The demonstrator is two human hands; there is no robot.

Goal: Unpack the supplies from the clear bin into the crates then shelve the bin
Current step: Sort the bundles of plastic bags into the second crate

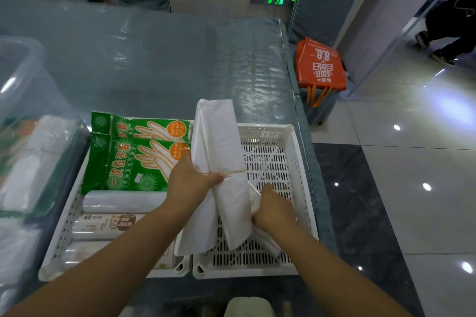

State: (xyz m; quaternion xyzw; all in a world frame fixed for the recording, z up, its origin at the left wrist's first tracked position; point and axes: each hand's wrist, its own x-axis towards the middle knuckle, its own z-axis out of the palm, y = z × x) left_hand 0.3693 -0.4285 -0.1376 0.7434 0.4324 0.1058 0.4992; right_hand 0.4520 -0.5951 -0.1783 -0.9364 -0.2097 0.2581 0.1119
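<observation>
A bundle of white plastic bags [219, 141], tied round the middle with a thin string, hangs over the right white crate [300, 152]. My left hand [192, 180] grips the bundle at the string. My right hand [274, 210] holds its lower folded end inside that crate. The left white crate [60, 237] holds two green glove packets [134, 162] and several rolls of plastic wrap [121, 201]. The clear bin [23, 80] stands at the far left with white and green supplies still visible through its wall.
Both crates sit on a table under a glossy plastic cover [154, 59]. An orange bag [319, 67] rests on a blue chair beyond the table's right edge. Another person's legs [448, 41] are at the far right on the tiled floor.
</observation>
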